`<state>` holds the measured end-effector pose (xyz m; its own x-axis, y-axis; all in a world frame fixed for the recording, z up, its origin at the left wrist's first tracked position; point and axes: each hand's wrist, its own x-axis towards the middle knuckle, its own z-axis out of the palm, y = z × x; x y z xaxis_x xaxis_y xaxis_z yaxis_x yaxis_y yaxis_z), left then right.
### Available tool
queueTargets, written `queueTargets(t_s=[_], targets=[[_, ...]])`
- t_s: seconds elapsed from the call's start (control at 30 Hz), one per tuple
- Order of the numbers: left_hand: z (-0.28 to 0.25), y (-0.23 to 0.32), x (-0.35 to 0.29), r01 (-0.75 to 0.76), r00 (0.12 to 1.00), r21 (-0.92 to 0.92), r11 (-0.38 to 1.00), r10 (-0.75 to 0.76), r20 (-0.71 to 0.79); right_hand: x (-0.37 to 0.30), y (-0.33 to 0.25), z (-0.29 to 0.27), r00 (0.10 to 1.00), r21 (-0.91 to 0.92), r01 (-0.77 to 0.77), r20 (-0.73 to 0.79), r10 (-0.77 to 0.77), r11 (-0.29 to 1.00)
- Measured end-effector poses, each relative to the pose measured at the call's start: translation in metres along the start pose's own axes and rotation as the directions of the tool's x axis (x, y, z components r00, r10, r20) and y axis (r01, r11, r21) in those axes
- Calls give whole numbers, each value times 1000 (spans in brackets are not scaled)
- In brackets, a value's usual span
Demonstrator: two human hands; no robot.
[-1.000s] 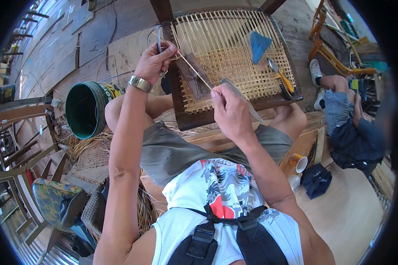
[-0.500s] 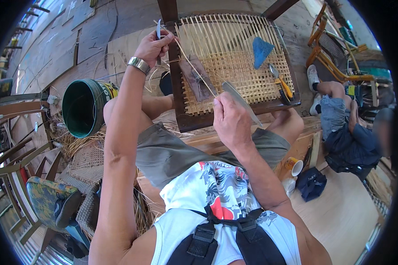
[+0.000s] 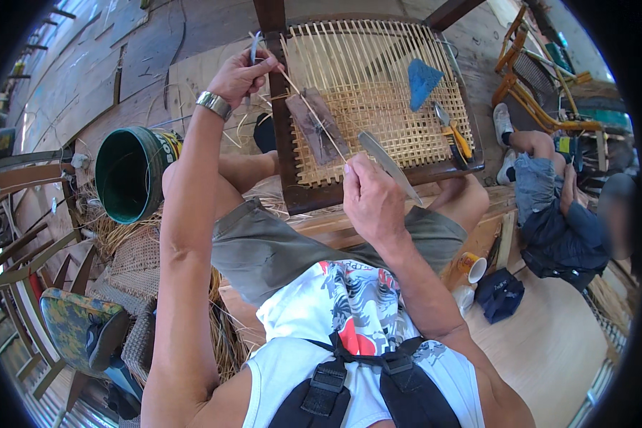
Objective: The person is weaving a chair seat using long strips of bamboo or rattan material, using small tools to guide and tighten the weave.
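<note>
A thin cane strip [image 3: 308,107] stretches straight between my hands, over the chair seat's left side. My left hand [image 3: 244,77] pinches its far end beside the frame's far left corner, and a pale curved strip end [image 3: 255,46] stands up at those fingers. At the near edge, my right hand [image 3: 372,198] is closed on the strip's other end. A long grey blade [image 3: 392,169] lies right beside that hand; its handle cannot be made out. Below the strip, a worn brown pad [image 3: 315,127] rests on the woven cane seat [image 3: 385,121].
On the seat lie a blue cloth [image 3: 424,84] and yellow-handled pliers [image 3: 455,135]. A dark green bucket [image 3: 130,175] stands left of my knee. Another person [image 3: 549,185] sits at the right, near a wooden chair [image 3: 542,78]. A cup [image 3: 472,267] is by my right thigh.
My left hand has shifted slightly left, and the bowed cane strip is now straighter. My right hand has barely moved, still at the strip's near end.
</note>
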<state>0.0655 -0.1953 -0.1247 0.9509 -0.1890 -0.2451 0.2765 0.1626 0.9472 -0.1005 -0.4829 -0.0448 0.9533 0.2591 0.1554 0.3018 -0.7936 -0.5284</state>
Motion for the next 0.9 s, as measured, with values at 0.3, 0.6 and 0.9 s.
queueTargets(t_s=[0.3, 0.6, 0.9], targets=[[6, 9, -17, -18, 944, 580, 814, 205, -258, -3, 6, 25, 990, 61, -126, 78, 121, 990], [74, 16, -125, -21, 998, 736, 677, 63, -30, 3, 20, 39, 749, 700, -649, 520, 409, 299], [91, 4, -105, -97, 994, 898, 429, 90, 64, 3, 25, 44, 732, 707, -663, 545, 409, 247]])
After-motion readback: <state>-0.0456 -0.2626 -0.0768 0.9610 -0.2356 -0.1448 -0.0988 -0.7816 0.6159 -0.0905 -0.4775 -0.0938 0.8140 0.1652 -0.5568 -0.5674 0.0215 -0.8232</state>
